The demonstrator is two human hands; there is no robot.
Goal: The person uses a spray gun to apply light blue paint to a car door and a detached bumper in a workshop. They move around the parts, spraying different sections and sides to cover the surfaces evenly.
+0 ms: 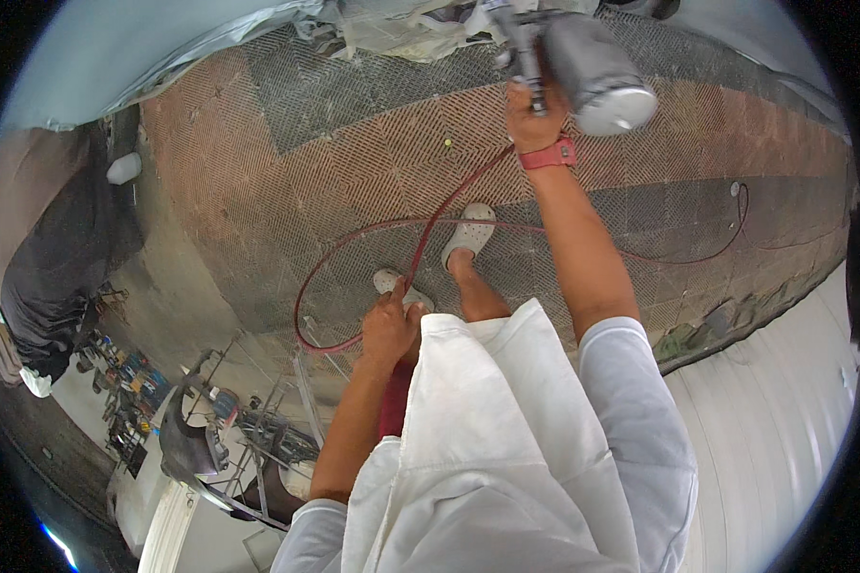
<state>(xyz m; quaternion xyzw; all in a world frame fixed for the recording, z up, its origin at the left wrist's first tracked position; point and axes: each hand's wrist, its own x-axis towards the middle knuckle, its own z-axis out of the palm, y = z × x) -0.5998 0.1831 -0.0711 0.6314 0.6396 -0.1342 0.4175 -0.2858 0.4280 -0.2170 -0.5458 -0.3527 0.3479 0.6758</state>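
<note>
My right hand is raised ahead of me and grips the handle of a spray gun with a large silver cup. A red band sits on that wrist. A red air hose runs down from the gun, loops across the floor by my feet and passes my left hand. The left hand hangs low by my hip with its fingers curled around the hose. I wear a white apron and light clogs.
The floor is a grid of brown and grey tiles. Masking paper covers a car body at the top. A dark covered shape stands at the left; a stand with a bumper and tools is lower left.
</note>
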